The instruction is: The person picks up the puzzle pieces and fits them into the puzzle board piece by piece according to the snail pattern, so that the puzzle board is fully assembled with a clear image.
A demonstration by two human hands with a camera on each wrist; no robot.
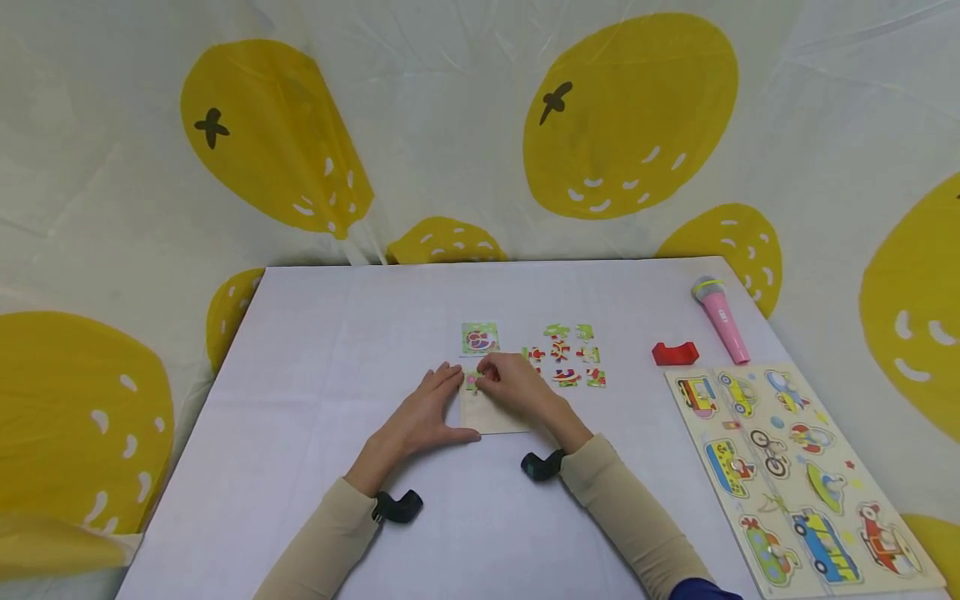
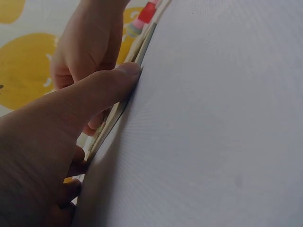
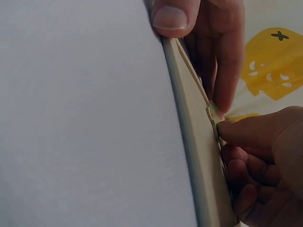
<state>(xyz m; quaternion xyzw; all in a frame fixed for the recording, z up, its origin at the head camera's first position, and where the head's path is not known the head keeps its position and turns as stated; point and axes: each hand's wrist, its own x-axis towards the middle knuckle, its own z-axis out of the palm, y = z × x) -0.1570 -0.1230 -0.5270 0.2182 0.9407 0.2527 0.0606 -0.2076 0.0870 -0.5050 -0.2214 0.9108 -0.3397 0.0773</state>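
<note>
A small pale wooden puzzle board (image 1: 491, 415) lies mid-table. Its upper left corner carries a green puzzle piece (image 1: 471, 380) with a pink spot. My right hand (image 1: 521, 387) reaches over the board and pinches the piece between thumb and fingers; the fingers partly cover it. In the right wrist view, a thin green edge of the piece (image 3: 215, 112) shows by the thumb. My left hand (image 1: 420, 417) rests at the board's left side, fingers extended along that edge and thumb (image 2: 113, 85) against the near edge.
Beyond the board lies a picture card (image 1: 480, 339). Several loose puzzle pieces (image 1: 560, 350) are spread to its right. Farther right are a red block (image 1: 675, 354), a pink microphone (image 1: 723, 323) and a large vehicle peg board (image 1: 802, 475) along the table's right edge.
</note>
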